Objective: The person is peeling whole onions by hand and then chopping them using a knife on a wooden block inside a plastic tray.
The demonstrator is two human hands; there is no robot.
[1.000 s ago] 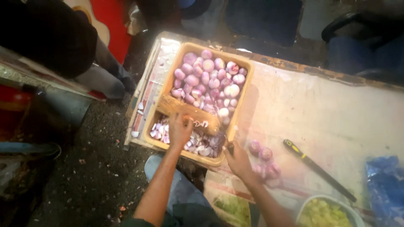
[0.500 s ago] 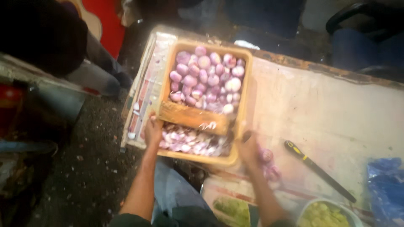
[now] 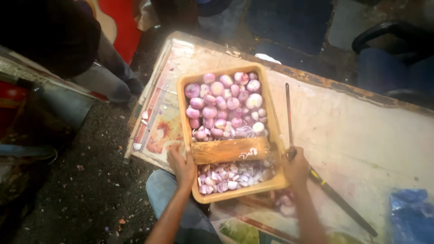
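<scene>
While both hands held the tray of onions, my left hand gripped its near-left edge and my right hand its right rim. Moving it would have called for an even, level pull.

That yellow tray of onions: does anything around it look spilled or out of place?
Yes. Small pale onion scraps lie scattered on the table left of the yellow tray, one at the very edge. A few peeled onions sit loose outside the tray near the right hand.

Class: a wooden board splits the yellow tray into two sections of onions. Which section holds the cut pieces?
The near section, between the person's hands: its onions are small cut pieces, while those beyond the wooden board are whole and round.
</scene>
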